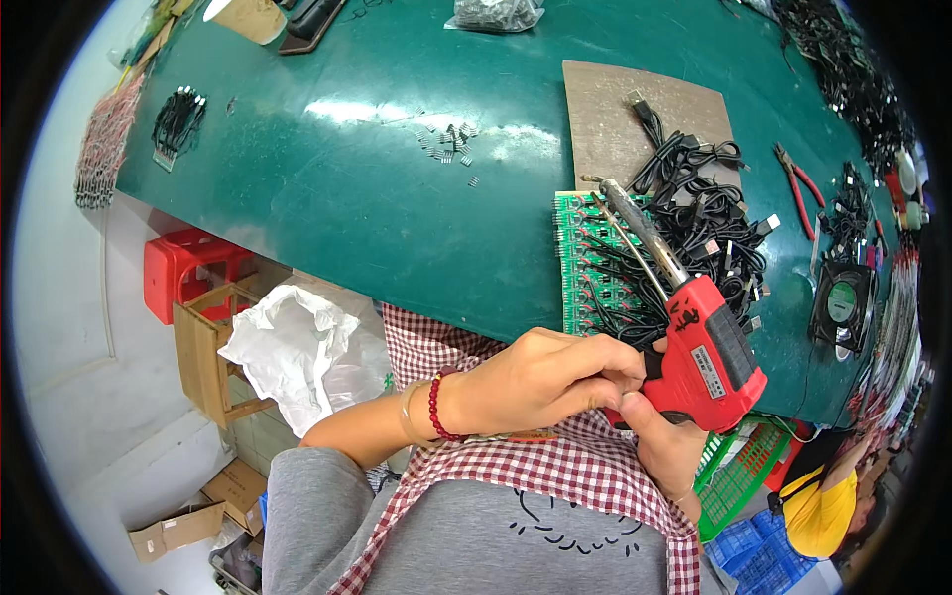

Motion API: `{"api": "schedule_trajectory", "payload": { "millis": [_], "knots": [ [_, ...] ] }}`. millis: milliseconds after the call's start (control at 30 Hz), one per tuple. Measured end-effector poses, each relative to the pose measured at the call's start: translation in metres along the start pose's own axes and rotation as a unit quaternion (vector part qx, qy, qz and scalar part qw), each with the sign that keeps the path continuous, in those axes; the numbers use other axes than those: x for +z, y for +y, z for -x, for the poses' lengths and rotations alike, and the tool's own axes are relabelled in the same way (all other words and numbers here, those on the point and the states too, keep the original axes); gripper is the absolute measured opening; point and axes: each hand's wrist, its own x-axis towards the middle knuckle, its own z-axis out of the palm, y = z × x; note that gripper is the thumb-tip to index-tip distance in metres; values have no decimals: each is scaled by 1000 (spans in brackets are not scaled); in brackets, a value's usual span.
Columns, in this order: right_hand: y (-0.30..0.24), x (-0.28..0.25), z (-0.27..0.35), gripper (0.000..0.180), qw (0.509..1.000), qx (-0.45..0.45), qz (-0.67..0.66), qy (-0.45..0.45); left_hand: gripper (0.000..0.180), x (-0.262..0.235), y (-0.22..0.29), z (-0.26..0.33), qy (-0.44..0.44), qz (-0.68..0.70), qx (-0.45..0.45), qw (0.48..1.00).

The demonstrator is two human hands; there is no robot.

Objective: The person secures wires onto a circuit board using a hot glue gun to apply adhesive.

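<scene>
Maroon-checked apron (516, 466) and grey shirt (456, 540) fill the bottom of the head view, worn by the person at the table. Above them the right hand (669, 446) is closed on the handle of a red soldering gun (709, 357), while the left hand (560, 382) has thumb and fingertips pinched together against the right thumb. The gun's tip points away, over a green circuit-board panel (571, 253) and a heap of black cables (709, 223) partly lying on a brown board (605, 104).

Glossy green table (347, 198) reflects light near scattered small parts (451, 144); red-handled pliers (801, 193) lie to the right. Left, by a pale wall (59, 327), are a red stool (188, 273) and a white plastic bag (297, 347).

Most right-hand fingers are hidden behind the gun; whether the left pinch holds anything, I cannot tell. Dark fisheye rim cuts off the cable pile (843, 69) at upper right, and a yellow item (821, 516) at lower right is unclear.
</scene>
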Motion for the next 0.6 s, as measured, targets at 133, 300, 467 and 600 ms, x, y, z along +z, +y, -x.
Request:
{"api": "schedule_trajectory", "payload": {
  "millis": [133, 300, 467, 600],
  "knots": [
    [-1, 1, 1, 47, 1000, -10, 14, 10, 19, 1, 0, 0, 3, 10, -61, 998],
    [0, -2, 0, 49, 996, -30, 85, 24, 16, -1, -5, 2, -35, -38, -19, 998],
    [8, -12, -6, 20, 954, -102, 274, -63, 8, -10, 6, 2, -63, -72, -77, 992],
    [8, -13, -5, 17, 955, -59, 285, -63, 6, -16, 10, -3, -90, -97, -99, 986]
  ]
}}
